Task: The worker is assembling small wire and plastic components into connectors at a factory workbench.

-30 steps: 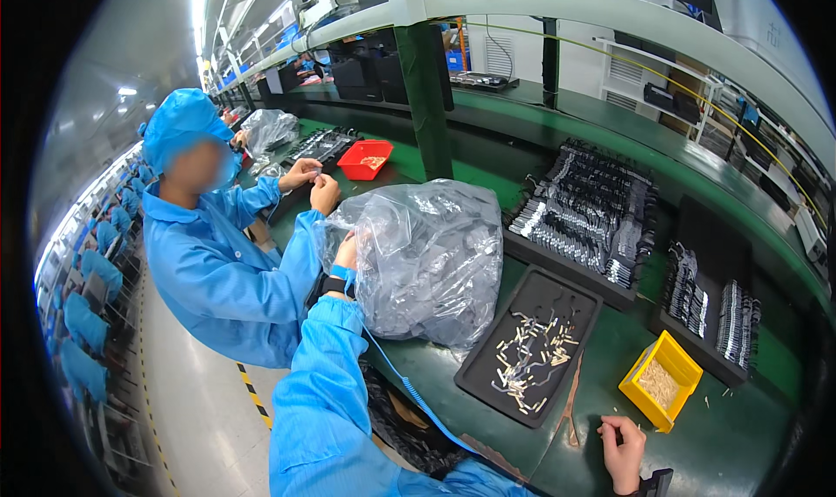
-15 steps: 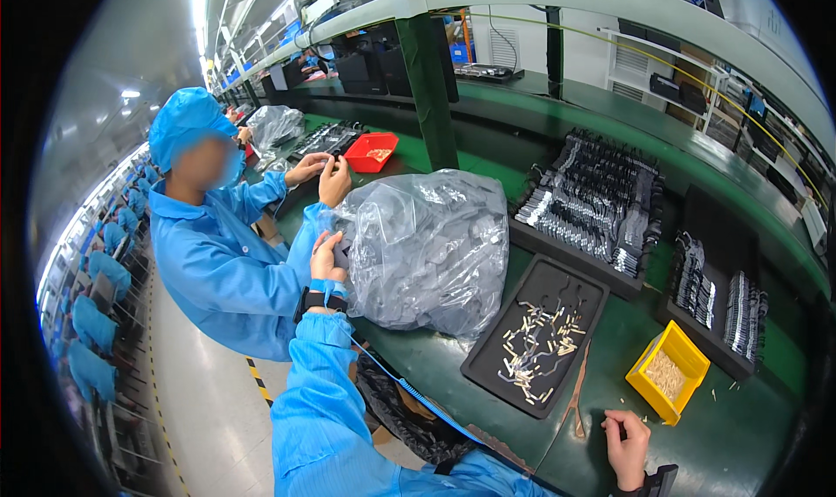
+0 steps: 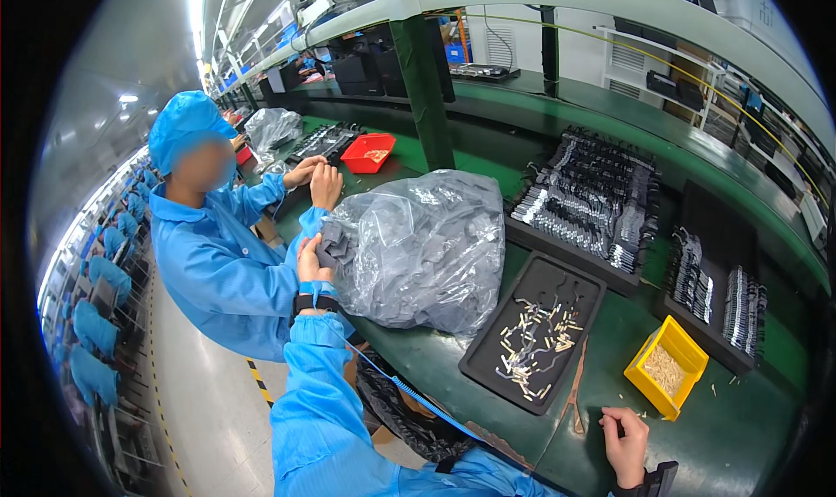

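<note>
Green bench (image 3: 723, 436), hard and faintly glossy, its near edge chipped brown. Clear plastic bag (image 3: 427, 253), crinkled, bulging with flat grey pieces (image 3: 335, 240) — by its bulk, far from emptied. Deep black tray (image 3: 566, 260), close-packed with rows of silvery and dark parts; it looks nearly full. Second black tray (image 3: 718, 223), to your right: two rows of similar parts, bare room between them. Shallow black tray (image 3: 488, 358), rounded corners, bent strands and pale little tubes lying every which way, none in rows. Yellow bin (image 3: 649, 393), smooth plastic, partly filled with slim pale bits. Your left hand (image 3: 311, 262): at the bag's mouth, fingers touching the grey pieces; whether they pinch one, I cannot tell. Your right hand (image 3: 624, 445): near the bin, loosely curled, nothing visible in it — whether its fingertips meet, I cannot tell.
</note>
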Demonstrator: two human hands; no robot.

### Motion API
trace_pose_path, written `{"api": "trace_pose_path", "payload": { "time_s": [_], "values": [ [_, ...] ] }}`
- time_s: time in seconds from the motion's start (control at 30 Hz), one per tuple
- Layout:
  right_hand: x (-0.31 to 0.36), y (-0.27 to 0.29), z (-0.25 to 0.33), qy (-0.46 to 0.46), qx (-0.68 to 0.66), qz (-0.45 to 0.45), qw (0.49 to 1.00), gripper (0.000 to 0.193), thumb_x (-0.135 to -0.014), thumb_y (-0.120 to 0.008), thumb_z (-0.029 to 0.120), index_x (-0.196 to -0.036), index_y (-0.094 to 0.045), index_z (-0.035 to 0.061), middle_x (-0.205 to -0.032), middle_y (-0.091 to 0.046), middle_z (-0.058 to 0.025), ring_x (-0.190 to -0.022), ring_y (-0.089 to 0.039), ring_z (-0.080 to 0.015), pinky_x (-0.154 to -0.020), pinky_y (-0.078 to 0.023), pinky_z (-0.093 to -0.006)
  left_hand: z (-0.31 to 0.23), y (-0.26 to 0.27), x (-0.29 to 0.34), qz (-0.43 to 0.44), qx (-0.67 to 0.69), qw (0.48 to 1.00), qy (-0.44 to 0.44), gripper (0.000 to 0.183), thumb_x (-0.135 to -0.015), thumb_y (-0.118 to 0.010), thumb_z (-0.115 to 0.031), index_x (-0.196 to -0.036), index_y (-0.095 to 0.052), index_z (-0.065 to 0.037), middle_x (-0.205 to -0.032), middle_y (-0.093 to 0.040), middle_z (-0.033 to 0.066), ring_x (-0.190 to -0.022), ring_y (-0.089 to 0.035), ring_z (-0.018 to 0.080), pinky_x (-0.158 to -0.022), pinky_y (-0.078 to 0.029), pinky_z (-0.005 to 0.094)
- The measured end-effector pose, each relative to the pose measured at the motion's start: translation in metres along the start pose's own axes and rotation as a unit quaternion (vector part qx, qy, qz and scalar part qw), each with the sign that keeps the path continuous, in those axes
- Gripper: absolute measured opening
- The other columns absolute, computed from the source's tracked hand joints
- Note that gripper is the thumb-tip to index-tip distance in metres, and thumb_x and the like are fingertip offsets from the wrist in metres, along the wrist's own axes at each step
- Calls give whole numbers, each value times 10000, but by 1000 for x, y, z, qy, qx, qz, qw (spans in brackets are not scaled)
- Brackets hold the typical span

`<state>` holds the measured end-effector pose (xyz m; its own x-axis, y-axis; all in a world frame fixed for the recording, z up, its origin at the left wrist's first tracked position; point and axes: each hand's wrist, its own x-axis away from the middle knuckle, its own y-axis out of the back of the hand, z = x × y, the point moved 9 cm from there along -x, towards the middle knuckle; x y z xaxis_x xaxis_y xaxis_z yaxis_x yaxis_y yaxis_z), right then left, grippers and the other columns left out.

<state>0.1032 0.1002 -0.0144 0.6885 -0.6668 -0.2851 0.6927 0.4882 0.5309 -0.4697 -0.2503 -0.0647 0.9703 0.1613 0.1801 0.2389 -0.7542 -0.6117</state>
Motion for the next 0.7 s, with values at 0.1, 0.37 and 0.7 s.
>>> {"api": "trace_pose_path", "payload": {
  "time_s": [0.1, 0.37, 0.7],
  "values": [
    [1, 1, 2, -5, 3, 2, 1000, 72, -783, -574, -43, -846, -607, -32, -707, -606, -111, -623, -616, -165, -559, -469, -247, -12, -30, 28, 50, 35, 998, 12, 457, -745, -656, -26, -1143, -480, -165, -1016, -577, 48, -904, -590, 232, -742, -473, 423],
    [2, -4, -1, -7, -18, 10, 1000, 78, -789, -572, -41, -854, -611, -29, -723, -615, -110, -646, -630, -168, -570, -478, -248, -10, -142, 37, 329, 130, 926, 130, 244, -849, -508, -31, -1084, -563, -67, -1095, -611, 25, -1001, -589, 172, -904, -447, 278],
    [-1, -2, -1, 14, -19, 18, 1000, 99, -766, -612, 3, -859, -635, 27, -742, -616, -113, -660, -606, -265, -584, -471, -317, 59, -279, 180, 296, 99, 908, 279, 166, -864, -522, -114, -969, -635, -53, -1008, -655, 87, -943, -618, 251, -886, -464, 382]
  ]
}}
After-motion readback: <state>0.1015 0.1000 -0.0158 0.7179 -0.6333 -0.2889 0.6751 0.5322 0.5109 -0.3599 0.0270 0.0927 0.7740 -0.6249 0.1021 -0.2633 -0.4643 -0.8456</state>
